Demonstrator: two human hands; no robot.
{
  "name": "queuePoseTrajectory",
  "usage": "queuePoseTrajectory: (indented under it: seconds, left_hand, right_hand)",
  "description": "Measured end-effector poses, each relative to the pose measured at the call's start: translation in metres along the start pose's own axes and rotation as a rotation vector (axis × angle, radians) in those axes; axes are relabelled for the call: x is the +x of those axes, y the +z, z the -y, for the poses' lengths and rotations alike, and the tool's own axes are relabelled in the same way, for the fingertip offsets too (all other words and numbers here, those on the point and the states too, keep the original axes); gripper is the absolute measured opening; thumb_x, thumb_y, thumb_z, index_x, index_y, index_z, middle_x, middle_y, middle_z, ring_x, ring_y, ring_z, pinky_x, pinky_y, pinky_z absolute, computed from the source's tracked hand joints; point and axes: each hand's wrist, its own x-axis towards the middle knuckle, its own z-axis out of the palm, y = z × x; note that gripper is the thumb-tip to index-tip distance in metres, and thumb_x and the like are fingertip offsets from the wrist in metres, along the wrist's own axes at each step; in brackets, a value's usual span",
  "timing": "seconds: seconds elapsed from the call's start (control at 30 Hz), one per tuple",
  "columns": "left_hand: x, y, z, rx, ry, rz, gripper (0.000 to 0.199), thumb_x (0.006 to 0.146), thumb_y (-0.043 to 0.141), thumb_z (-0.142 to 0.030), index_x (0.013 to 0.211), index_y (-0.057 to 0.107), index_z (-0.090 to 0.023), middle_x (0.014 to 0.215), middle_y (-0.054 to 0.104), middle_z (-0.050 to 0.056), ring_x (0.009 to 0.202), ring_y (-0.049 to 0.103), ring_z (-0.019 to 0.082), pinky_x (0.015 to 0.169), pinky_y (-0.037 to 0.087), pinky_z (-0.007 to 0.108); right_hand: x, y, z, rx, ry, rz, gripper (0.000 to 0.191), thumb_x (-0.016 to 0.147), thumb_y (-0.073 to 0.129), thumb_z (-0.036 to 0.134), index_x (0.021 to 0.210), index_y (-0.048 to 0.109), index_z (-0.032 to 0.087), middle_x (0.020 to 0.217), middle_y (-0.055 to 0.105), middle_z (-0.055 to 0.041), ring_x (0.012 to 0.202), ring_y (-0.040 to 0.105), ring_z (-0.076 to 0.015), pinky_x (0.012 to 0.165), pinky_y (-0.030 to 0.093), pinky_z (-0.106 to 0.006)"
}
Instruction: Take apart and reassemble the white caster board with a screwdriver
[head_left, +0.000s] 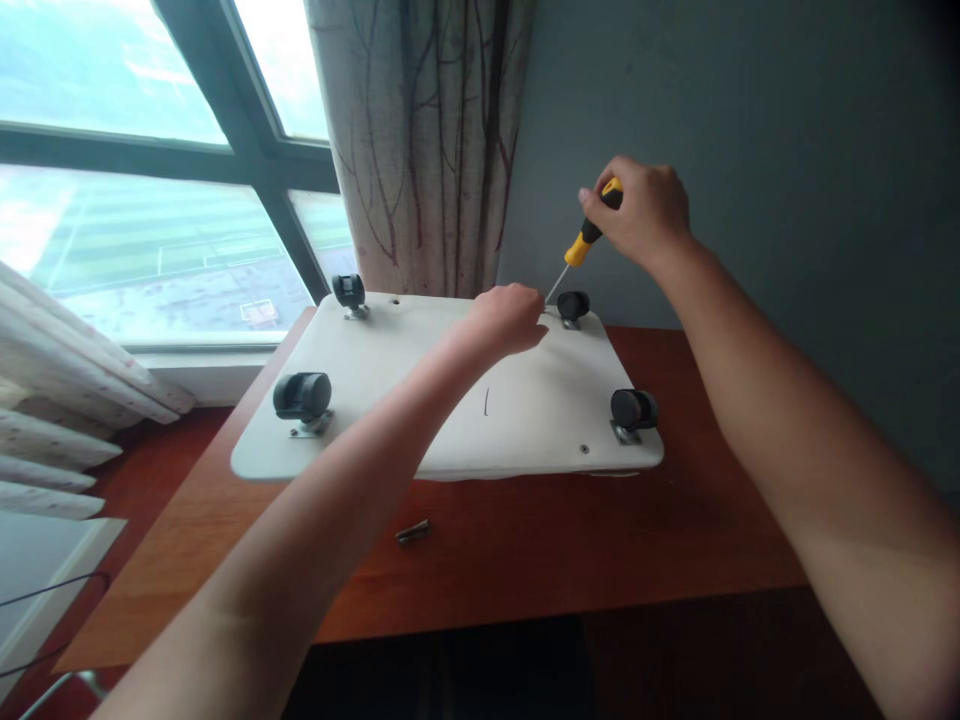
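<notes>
A white panel (390, 400) with rounded corners lies on the table, its black caster wheels (302, 397) pointing up at the corners. My right hand (646, 205) grips the yellow and black handle of a screwdriver (592, 228). The screwdriver slants down to the left, its tip reaching the panel's far edge beside the far right caster (572, 308). My left hand (510, 315) is closed at that tip, fingers curled together low over the panel. Whatever those fingers pinch is hidden behind the hand.
Several small metal screws (412, 532) lie together on the reddish-brown wooden table (510, 560) in front of the panel. Behind it hang a patterned curtain (427, 150) and a grey wall (735, 150). A window (150, 240) is at the left.
</notes>
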Motion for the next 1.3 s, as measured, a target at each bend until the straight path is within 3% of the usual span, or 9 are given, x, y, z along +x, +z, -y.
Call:
queuePoseTrajectory:
  seconds: [0.13, 0.27, 0.4, 0.47, 0.57, 0.83, 1.03, 1.3]
  left_hand:
    - [-0.079, -0.022, 0.006, -0.098, 0.043, -0.153, 0.030, 0.094, 0.057, -0.037, 0.113, 0.071, -0.019, 0.104, 0.073, 0.008, 0.082, 0.068, 0.022, 0.074, 0.052, 0.033]
    - [-0.164, -0.004, 0.019, -0.361, 0.017, -0.310, 0.024, 0.097, 0.056, -0.032, 0.114, 0.068, -0.020, 0.109, 0.072, 0.004, 0.053, 0.057, 0.008, 0.062, 0.049, 0.026]
    - [-0.222, 0.033, 0.034, -0.510, -0.033, -0.453, 0.024, 0.096, 0.057, -0.019, 0.118, 0.067, -0.021, 0.118, 0.070, 0.006, 0.062, 0.061, 0.008, 0.060, 0.051, 0.022]
    - [-0.239, 0.045, 0.040, -0.571, -0.006, -0.535, 0.027, 0.094, 0.056, -0.012, 0.117, 0.068, -0.022, 0.121, 0.070, 0.007, 0.087, 0.069, 0.015, 0.068, 0.055, 0.022]
    - [-0.251, 0.055, 0.045, -0.627, 0.056, -0.586, 0.034, 0.092, 0.056, -0.005, 0.118, 0.069, -0.023, 0.121, 0.071, 0.006, 0.106, 0.069, 0.019, 0.080, 0.058, 0.025]
    - [-0.264, 0.077, 0.050, -0.664, 0.024, -0.602, 0.041, 0.092, 0.053, -0.006, 0.125, 0.067, -0.026, 0.126, 0.070, 0.005, 0.114, 0.069, 0.021, 0.096, 0.059, 0.032]
    - [-0.267, 0.093, 0.051, -0.679, 0.046, -0.636, 0.044, 0.091, 0.053, -0.003, 0.126, 0.067, -0.025, 0.130, 0.068, 0.006, 0.119, 0.067, 0.021, 0.099, 0.058, 0.032]
    - [-0.267, 0.098, 0.051, -0.676, 0.075, -0.656, 0.046, 0.091, 0.053, 0.000, 0.128, 0.065, -0.024, 0.132, 0.066, 0.007, 0.121, 0.065, 0.021, 0.101, 0.057, 0.033]
  right_hand:
    - [0.005, 0.003, -0.001, -0.007, 0.049, 0.023, 0.026, 0.090, 0.062, 0.048, 0.094, 0.066, 0.022, 0.096, 0.073, -0.0065, 0.095, 0.066, -0.0268, 0.084, 0.050, -0.041]
    - [0.009, 0.010, -0.008, -0.022, 0.129, 0.019, 0.029, 0.091, 0.060, 0.049, 0.095, 0.067, 0.021, 0.100, 0.072, -0.0100, 0.100, 0.066, -0.0287, 0.089, 0.050, -0.045]
    - [0.010, 0.014, -0.016, -0.039, 0.136, 0.007, 0.030, 0.091, 0.060, 0.047, 0.096, 0.069, 0.019, 0.096, 0.072, -0.0114, 0.099, 0.066, -0.0288, 0.090, 0.050, -0.045]
    - [0.009, 0.016, -0.020, -0.038, 0.121, -0.015, 0.029, 0.091, 0.059, 0.046, 0.094, 0.069, 0.019, 0.093, 0.072, -0.0110, 0.096, 0.067, -0.0281, 0.089, 0.050, -0.044]
    - [0.007, 0.018, -0.024, -0.035, 0.123, -0.056, 0.027, 0.091, 0.059, 0.044, 0.091, 0.069, 0.019, 0.088, 0.072, -0.0095, 0.090, 0.067, -0.0267, 0.085, 0.051, -0.043]
    - [0.005, 0.022, -0.029, -0.058, 0.116, -0.094, 0.024, 0.091, 0.060, 0.041, 0.090, 0.070, 0.019, 0.085, 0.072, -0.0102, 0.083, 0.066, -0.0252, 0.082, 0.050, -0.039]
    - [0.009, 0.026, -0.030, -0.082, 0.146, -0.110, 0.022, 0.091, 0.061, 0.039, 0.090, 0.070, 0.018, 0.089, 0.074, -0.0127, 0.087, 0.065, -0.0262, 0.085, 0.048, -0.039]
    - [0.014, 0.029, -0.034, -0.085, 0.166, -0.072, 0.025, 0.092, 0.061, 0.040, 0.093, 0.071, 0.018, 0.089, 0.075, -0.0138, 0.086, 0.065, -0.0256, 0.085, 0.046, -0.039]
